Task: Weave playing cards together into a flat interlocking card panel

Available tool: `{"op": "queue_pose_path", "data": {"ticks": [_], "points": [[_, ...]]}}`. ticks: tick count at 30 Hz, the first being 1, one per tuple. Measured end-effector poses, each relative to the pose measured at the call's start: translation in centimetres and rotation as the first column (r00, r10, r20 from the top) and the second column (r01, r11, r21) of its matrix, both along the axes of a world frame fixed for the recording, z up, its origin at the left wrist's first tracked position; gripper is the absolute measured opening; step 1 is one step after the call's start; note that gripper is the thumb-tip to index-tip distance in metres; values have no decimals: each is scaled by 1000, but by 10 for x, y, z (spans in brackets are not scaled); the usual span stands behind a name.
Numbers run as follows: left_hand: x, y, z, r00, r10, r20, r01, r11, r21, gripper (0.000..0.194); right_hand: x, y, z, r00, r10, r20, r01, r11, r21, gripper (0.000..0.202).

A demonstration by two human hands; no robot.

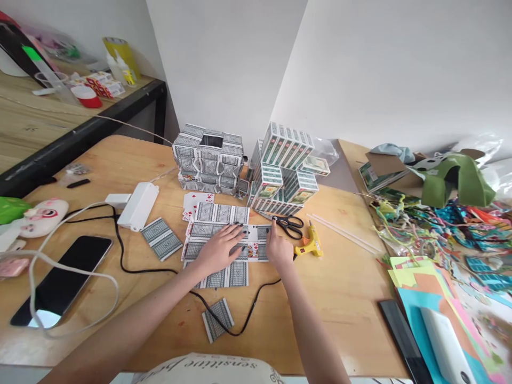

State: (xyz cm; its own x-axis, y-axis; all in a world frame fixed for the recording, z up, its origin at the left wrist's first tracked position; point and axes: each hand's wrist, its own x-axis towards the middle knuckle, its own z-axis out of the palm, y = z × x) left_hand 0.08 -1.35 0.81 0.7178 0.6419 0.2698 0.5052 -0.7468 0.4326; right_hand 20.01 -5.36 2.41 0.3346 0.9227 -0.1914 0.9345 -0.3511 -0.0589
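A flat panel of playing cards [214, 213], laid mostly backs up in rows, lies on the table before me. My left hand [220, 246] rests on it with fingers stretched out. Beside it, my right hand [279, 245] has curled fingers at the edge of a playing card [262, 232] on the panel's right side. Some card faces show between my hands. Black-handled scissors [291, 226] and a yellow hot glue gun [311, 244] lie just right of that hand. Loose cards [162, 238] lie left of the panel, and another card piece [218, 320] sits nearer me.
Behind the panel stand a structure built of cards [210, 160] and stacked card boxes [280, 170]. A black cable [256, 306] loops across the table. At left lie a phone [62, 280] and a white power strip [138, 206]; coloured paper [434, 298] and craft scraps fill the right.
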Motion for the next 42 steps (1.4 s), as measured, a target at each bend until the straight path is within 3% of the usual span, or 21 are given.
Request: {"op": "queue_pose_path", "data": {"ticks": [6,19,26,29,33,42], "points": [[1,-1,0,1000,1,-2,-1,1000,4,39,-9,1,-1,994,28,104,-27,1000,-10,53],[4,-3,-1,1000,1,-8,-1,1000,14,39,-18,3,0,990,98,106,-101,994,28,52],[5,-2,-2,1000,0,-1,0,1000,13,39,-9,7,15,975,184,123,-175,981,-78,50],[5,-1,-3,1000,-3,18,3,1000,14,39,-6,6,19,979,129,161,-125,992,-33,42],[5,-1,-4,1000,1,25,-1,1000,-1,39,-9,3,11,984,21,178,-25,999,21,31],[5,-3,-3,999,-9,37,9,1000,-18,38,-13,5,-3,979,-23,204,12,999,52,37]]}}
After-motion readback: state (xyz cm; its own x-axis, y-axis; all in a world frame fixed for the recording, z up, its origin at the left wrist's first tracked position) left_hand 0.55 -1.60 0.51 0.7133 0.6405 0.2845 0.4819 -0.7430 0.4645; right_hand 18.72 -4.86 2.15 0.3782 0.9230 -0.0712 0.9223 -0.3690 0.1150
